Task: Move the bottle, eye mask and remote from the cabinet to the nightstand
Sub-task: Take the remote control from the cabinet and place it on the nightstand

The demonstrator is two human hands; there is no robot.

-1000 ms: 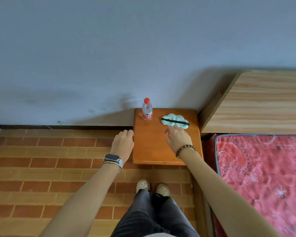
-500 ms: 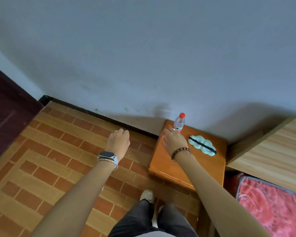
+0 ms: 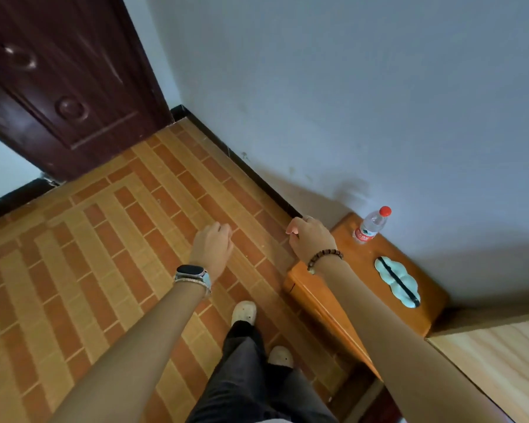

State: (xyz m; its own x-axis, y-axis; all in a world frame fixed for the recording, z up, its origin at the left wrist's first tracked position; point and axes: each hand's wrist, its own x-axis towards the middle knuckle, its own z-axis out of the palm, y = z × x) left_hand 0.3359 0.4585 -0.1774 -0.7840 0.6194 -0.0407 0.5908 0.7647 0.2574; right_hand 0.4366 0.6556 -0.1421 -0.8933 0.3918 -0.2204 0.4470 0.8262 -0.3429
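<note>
Left hand [image 3: 214, 242] and right hand [image 3: 312, 239] have swung off the bench [image 3: 358, 270], loosely curled, empty. Remote unseen; a trailing right arm could knock over the upright bottle [image 3: 371, 224].

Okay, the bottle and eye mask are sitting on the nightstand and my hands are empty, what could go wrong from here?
1. The bottle stands upright at the corner of the nightstand by the wall, with your right hand nearby; a careless swing could tip it.
2. Your right forearm crosses over the nightstand's front, so it might brush the eye mask.
3. No remote is in view and your left hand is empty too, so it may get forgotten.
</note>
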